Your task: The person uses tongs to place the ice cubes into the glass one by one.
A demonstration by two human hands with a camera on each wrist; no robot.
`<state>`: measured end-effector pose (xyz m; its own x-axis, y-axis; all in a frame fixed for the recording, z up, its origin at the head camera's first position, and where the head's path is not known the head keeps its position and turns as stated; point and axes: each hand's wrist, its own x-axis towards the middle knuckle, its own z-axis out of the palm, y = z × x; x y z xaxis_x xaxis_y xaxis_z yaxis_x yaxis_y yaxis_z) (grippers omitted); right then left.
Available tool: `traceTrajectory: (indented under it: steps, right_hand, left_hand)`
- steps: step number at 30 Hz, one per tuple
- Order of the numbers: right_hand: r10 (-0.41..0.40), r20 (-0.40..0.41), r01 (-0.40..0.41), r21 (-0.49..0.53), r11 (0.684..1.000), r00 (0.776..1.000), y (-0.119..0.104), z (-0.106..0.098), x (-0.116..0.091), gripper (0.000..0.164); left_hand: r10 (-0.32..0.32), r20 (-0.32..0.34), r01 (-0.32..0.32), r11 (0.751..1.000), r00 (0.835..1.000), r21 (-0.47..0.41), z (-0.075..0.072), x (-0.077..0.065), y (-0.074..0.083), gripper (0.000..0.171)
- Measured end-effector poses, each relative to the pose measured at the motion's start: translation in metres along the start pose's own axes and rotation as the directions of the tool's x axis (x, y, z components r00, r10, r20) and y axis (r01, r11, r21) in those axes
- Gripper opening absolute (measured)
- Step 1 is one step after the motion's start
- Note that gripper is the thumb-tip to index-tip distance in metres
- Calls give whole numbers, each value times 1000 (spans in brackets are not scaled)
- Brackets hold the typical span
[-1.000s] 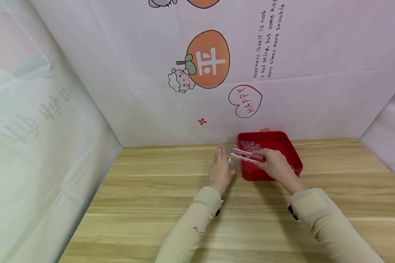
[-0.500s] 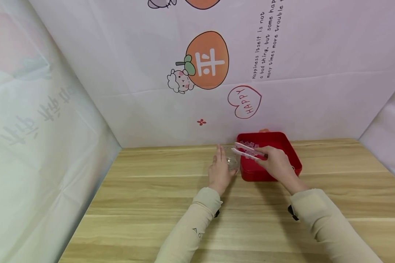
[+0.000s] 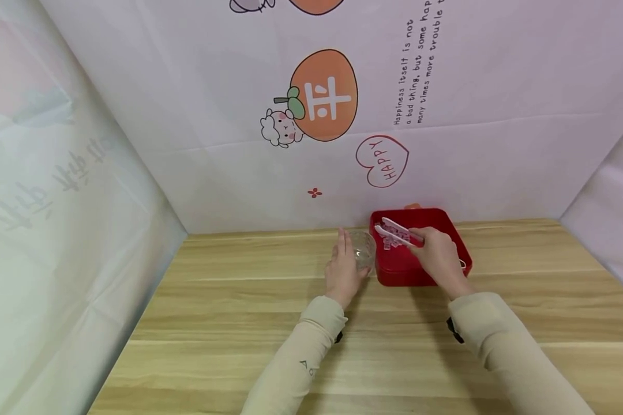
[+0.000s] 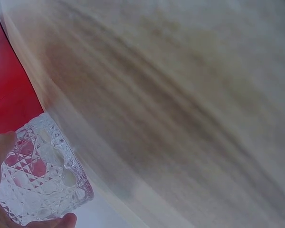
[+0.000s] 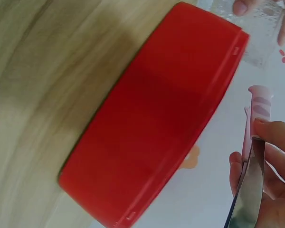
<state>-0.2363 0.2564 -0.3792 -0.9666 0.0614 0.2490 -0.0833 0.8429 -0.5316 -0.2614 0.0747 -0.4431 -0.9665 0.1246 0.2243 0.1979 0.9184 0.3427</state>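
In the head view my left hand (image 3: 342,268) holds a clear glass cup (image 3: 364,249) against the left side of a red box (image 3: 412,279). The left wrist view shows thumb and fingers around the cup's diamond-patterned wall (image 4: 38,175). My right hand (image 3: 438,251) grips pink-and-white tongs (image 3: 398,233) over the box's left part. The tong tips stand apart, above a heap of small clear pinkish pieces (image 3: 387,244). In the right wrist view the metal arm of the tongs (image 5: 249,190) shows in my fingers; the box wall hides the pieces.
The red box stands at the back of the wooden table (image 3: 239,311), near a printed white cloth backdrop (image 3: 228,173). A small pale ring (image 3: 462,264) shows at the box's right edge. Cloth also hangs at left and right.
My right hand has moved the tongs rightward from beside the cup to over the pieces in the box, and the tips have spread wider. My left hand stays on the cup.
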Motion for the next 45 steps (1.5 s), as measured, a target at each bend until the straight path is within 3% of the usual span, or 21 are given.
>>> traceTrajectory:
  steps: [12, 23, 45]
  right_hand:
    - [19, 69, -13, -84, 996, 997, 21, 12, 3, 36]
    - [45, 163, -22, -145, 989, 986, 25, 16, 9, 33]
    - [21, 159, 5, -159, 987, 987, 25, 15, 10, 31]
  left_hand:
    - [14, -4, -14, 1000, 1000, 3, -2, 0, -1, 97]
    - [9, 9, -9, 1000, 1000, -21, -4, -1, 0, 97]
    - [14, -3, -14, 1000, 1000, -6, -2, -2, 0, 97]
